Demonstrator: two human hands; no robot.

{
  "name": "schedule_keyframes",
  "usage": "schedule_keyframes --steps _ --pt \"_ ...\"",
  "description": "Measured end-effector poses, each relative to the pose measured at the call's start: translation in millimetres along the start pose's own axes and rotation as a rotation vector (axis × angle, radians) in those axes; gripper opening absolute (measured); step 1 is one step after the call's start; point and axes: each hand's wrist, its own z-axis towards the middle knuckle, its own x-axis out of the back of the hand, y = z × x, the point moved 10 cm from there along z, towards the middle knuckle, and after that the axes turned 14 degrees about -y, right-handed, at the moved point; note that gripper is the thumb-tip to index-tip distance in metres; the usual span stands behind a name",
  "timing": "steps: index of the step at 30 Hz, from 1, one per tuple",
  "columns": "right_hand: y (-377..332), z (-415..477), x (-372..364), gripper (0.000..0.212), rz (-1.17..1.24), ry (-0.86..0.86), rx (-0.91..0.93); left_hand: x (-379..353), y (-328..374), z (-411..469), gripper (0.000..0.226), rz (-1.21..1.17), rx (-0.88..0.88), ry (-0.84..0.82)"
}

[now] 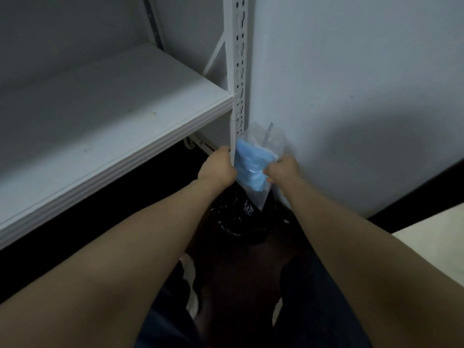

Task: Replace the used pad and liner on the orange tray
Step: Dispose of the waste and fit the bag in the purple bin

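A crumpled clear plastic liner (273,140) wraps a bunched blue pad (251,159). Both my hands hold this bundle between them, above a bin lined with a black bag (238,217) on the floor. My left hand (217,168) grips the bundle's left side, and my right hand (282,169) grips its right side. A thin clear stick pokes out of the top of the plastic. The orange tray is not in view.
A white metal shelf (120,116) runs along the left, with its slotted upright post (239,71) right behind the bundle. A white wall (351,96) fills the right side. A pale surface (431,242) shows at the right edge. My legs stand below.
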Motion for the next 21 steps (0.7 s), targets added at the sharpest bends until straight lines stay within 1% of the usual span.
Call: schedule_keyframes --steps 5,7,9,10,12,14,15,17,20,21 --pt "26.5 -14.8 -22.2 0.013 0.141 -0.021 -0.064 -33.6 -45.3 13.3 0.050 -0.053 0.093 -0.056" --pt "38.1 -6.1 -34.6 0.006 0.140 -0.040 -0.095 -40.9 -61.6 28.2 0.049 -0.056 0.123 -0.081" --pt "53.0 8.4 -45.4 0.023 0.089 -0.068 -0.133 -50.8 -77.4 46.6 0.053 -0.087 0.150 -0.106" --pt "61.3 14.9 -49.4 0.030 0.063 -0.084 -0.154 -58.1 -83.3 55.5 0.058 -0.108 0.152 -0.120" --pt "73.8 24.6 -54.1 0.036 0.008 -0.108 -0.180 -77.0 -88.4 73.1 0.074 -0.174 0.114 -0.167" --pt "86.1 35.7 -56.3 0.036 -0.031 -0.122 -0.194 -98.3 -87.2 86.6 0.080 -0.188 0.053 -0.240" --pt "92.7 43.9 -58.7 0.035 -0.044 -0.135 -0.199 -108.0 -87.4 94.3 0.077 -0.164 0.036 -0.270" --pt "107.8 60.7 -64.3 0.026 -0.048 -0.163 -0.201 -121.1 -89.9 108.4 0.062 -0.101 0.023 -0.281" --pt "126.7 82.4 -76.8 0.009 -0.126 -0.235 -0.192 -134.3 -101.2 130.3 0.027 -0.017 0.050 -0.231" --pt "135.5 91.0 -80.0 0.014 -0.191 -0.258 -0.186 -141.7 -106.8 136.8 0.018 -0.004 0.075 -0.229"
